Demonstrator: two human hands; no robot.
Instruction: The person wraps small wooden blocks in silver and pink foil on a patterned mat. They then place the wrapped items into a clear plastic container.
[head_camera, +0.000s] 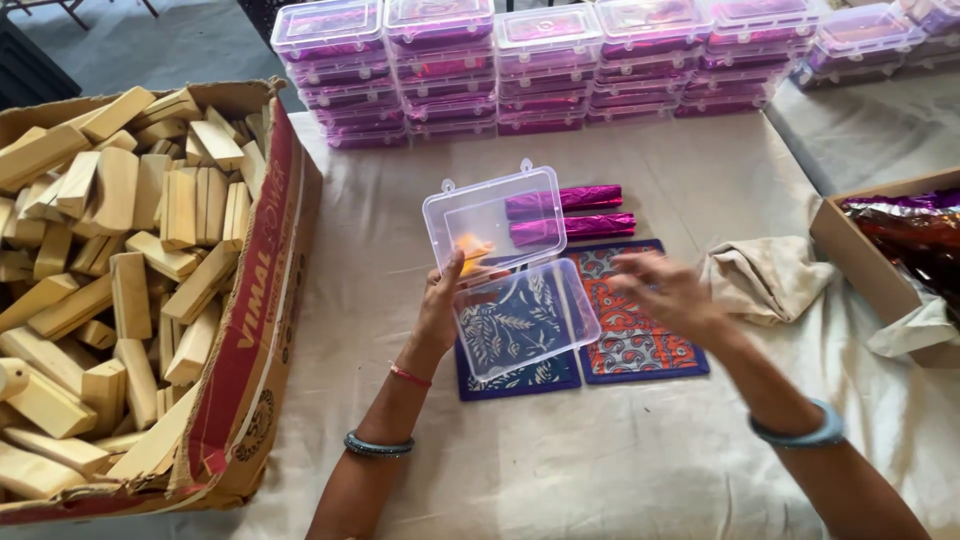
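Note:
My left hand (442, 305) grips a clear hinged plastic box (525, 315) by its left side, lid (492, 215) swung up and open. A small orange item (472, 246) shows through the plastic near my thumb. My right hand (668, 293) hovers blurred just right of the box, fingers spread, holding nothing. Beneath lie two patterned mats, a blue one (520, 375) and a red-orange one (640, 340). Two magenta foil-wrapped bars (590, 212) rest behind the box.
A large cardboard carton (255, 300) full of pale wooden blocks fills the left. Stacks of filled clear boxes (540, 65) line the back. A crumpled beige cloth (765, 275) and a brown carton (860, 260) of shiny wrappers sit at the right.

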